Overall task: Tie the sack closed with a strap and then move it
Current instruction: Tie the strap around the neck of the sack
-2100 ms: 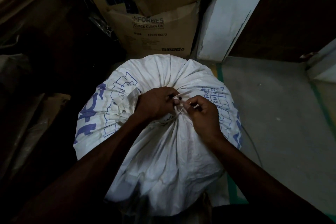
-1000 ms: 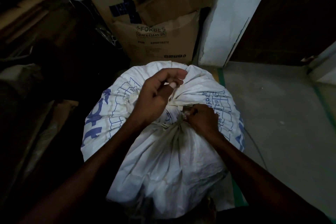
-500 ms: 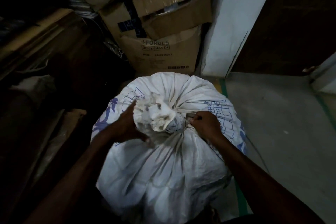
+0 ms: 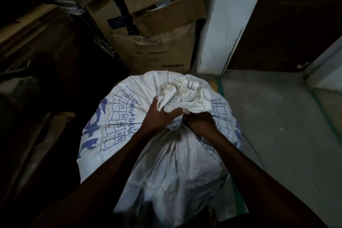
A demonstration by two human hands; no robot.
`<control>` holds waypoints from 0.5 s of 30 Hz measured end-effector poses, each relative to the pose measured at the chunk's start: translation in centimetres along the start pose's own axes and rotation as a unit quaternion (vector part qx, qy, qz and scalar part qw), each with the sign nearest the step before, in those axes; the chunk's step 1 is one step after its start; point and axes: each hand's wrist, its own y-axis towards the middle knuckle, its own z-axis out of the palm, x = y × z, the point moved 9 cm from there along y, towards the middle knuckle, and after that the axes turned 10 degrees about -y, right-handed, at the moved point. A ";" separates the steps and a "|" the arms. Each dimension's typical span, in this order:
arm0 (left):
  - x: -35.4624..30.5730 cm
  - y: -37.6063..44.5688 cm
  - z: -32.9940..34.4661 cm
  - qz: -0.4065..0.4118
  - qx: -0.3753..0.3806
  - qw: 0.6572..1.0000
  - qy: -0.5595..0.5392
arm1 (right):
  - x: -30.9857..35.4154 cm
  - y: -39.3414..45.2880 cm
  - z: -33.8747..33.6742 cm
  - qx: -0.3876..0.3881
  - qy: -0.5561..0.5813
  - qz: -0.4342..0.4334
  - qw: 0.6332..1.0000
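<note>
A full white woven sack (image 4: 129, 135) with blue print stands on the floor in front of me. Its mouth is gathered into a bunched top (image 4: 185, 94) that points away from me. My left hand (image 4: 159, 116) is closed around the neck just under that bunch. My right hand (image 4: 201, 123) grips the neck from the right side, touching the left hand. The strap is hidden under my hands; I cannot make it out.
Stacked cardboard boxes (image 4: 157, 48) stand right behind the sack. A white wall corner (image 4: 222, 24) rises to the right of them, with a dark doorway (image 4: 288, 24) beyond. Grey floor (image 4: 277, 126) with green tape lines lies to the right. Dark clutter fills the left.
The bunched top has swung from the left side to the far side of the sack. My left hand moved from beside it to gripping the neck, close against the right hand.
</note>
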 end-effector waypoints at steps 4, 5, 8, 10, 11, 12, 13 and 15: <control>-2.2 -0.3 -1.8 0.064 -0.099 0.991 -0.058 | -0.5 -0.2 -1.3 0.003 0.118 0.021 0.993; -2.9 -0.2 -2.2 0.072 -0.113 0.987 -0.090 | -0.4 -0.6 -1.9 0.003 0.134 0.022 0.991; -4.5 -0.5 -2.5 0.099 -0.136 0.982 -0.084 | -0.1 -0.8 -2.9 -0.003 0.130 0.002 0.992; -4.9 -1.1 -1.8 0.108 -0.139 0.983 -0.054 | -0.3 -0.7 -2.8 -0.003 0.078 0.008 0.997; -4.5 -1.1 -1.5 0.109 -0.134 0.984 -0.048 | -0.5 -0.8 -2.5 -0.001 0.066 0.023 0.998; -3.9 -0.9 -1.3 0.104 -0.131 0.985 -0.039 | -0.7 -1.0 -2.2 -0.006 0.049 0.037 0.998; -3.3 -0.6 -1.2 0.092 -0.130 0.987 -0.025 | -0.5 -1.4 -2.1 -0.012 0.029 0.042 0.999; -2.1 -0.2 -1.1 0.066 -0.131 0.989 0.015 | 0.4 -2.0 -2.1 -0.034 0.002 0.022 0.999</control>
